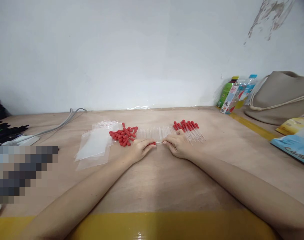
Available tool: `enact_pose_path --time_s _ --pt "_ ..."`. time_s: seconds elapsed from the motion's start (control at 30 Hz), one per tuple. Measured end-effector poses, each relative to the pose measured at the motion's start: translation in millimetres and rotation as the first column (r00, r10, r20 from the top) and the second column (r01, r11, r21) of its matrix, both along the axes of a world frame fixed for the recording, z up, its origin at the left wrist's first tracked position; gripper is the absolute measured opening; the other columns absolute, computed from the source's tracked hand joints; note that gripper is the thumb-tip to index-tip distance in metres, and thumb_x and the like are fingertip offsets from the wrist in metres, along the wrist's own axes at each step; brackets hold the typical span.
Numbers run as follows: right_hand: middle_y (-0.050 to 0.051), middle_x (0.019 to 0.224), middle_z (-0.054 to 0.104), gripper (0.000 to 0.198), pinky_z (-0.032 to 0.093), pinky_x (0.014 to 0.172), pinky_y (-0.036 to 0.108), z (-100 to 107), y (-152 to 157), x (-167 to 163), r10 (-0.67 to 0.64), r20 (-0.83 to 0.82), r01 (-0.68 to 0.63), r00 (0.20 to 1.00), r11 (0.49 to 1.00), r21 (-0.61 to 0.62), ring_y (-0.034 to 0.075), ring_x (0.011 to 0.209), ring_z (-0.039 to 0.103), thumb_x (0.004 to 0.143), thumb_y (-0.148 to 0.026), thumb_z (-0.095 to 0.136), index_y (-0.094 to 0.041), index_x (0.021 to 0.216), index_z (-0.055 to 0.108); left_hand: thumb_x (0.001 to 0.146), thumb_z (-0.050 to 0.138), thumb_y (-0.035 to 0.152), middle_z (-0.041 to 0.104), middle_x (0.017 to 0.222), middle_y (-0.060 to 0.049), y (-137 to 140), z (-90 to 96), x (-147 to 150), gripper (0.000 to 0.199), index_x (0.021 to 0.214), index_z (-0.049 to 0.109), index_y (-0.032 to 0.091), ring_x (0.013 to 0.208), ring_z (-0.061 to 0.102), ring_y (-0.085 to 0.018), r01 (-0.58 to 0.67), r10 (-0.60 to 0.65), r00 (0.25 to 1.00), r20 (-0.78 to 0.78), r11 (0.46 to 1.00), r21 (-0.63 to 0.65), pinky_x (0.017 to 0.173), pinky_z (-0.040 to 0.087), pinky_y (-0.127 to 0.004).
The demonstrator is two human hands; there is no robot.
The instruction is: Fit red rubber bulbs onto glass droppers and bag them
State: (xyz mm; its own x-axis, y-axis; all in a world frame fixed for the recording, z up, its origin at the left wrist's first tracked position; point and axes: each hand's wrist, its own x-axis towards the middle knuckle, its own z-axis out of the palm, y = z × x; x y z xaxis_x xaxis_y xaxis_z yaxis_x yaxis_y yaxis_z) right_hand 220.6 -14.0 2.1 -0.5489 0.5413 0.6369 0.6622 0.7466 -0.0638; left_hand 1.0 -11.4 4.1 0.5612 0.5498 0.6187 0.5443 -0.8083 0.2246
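We see a red bulb point(153, 143) pinched in the fingertips of the left hand point(141, 149), which covers most of it, so that only its end shows. From there a thin clear tube point(159, 142) crosses a short gap at 3 o'clock to the right hand point(178, 144), whose thumb and fingers pinch it; its far end is hidden in that grip. We cannot tell how deep the tube sits in the bulb. Both hands are low over the table point(152, 180), knuckles up and fingertips facing each other, the left forearm coming in from 8 o'clock and the right from 4 o'clock, each running out of view.

At 12 o'clock from the held tube lies a row of clear tubes point(148, 133), too faint for us to count. At 10 o'clock from the left hand is a pile of red bulbs point(123, 136); at 9 o'clock lie plastic bags point(95, 144), their layers hard to separate. At 1 o'clock from the right hand we find tubes with red bulbs on point(188, 126), their stems overlapping. Coarse blocks blot out whatever lies far off at 9 o'clock; at 3 o'clock a blue packet point(295, 148) is cut off.
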Motion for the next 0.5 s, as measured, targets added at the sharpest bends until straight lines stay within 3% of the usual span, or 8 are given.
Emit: enact_pose_path --time_s 0.17,0.37,0.5 --pt "0.003 0.076 0.065 0.025 0.026 0.074 0.033 -1.2 5.0 4.9 0.044 0.027 -0.046 0.999 0.996 0.082 0.014 0.071 0.052 0.09 -0.031 0.04 -0.02 0.092 0.063 0.079 0.058 0.039 0.07 0.081 -0.003 4.8 -0.6 -2.0 0.025 0.095 0.064 0.021 0.072 0.063 -0.016 -0.084 0.083 0.996 0.017 0.996 0.034 0.07 0.045 -0.028" --pt "0.005 0.089 0.065 0.022 0.032 0.076 0.035 -3.1 2.7 3.2 0.117 -0.023 -0.113 0.993 0.987 0.117 0.018 0.085 0.051 0.088 -0.026 0.043 -0.021 0.091 0.063 0.079 0.058 0.038 0.07 0.082 0.0 4.0 2.7 -0.8 0.019 0.088 0.067 0.023 0.076 0.061 -0.016 -0.068 0.067 0.998 0.008 0.996 0.057 0.076 0.039 -0.031" --pt "0.004 0.075 0.062 0.021 0.031 0.073 0.034 -2.8 -0.1 -1.0 0.087 -0.039 -0.081 0.995 0.99 0.118 0.018 0.079 0.047 0.087 -0.025 0.043 -0.019 0.088 0.064 0.079 0.059 0.033 0.07 0.077 0.001 1.0 6.1 1.5 0.014 0.084 0.066 0.021 0.07 0.061 -0.014 -0.032 0.032 0.999 0.022 0.999 -0.03 0.073 0.039 -0.029"
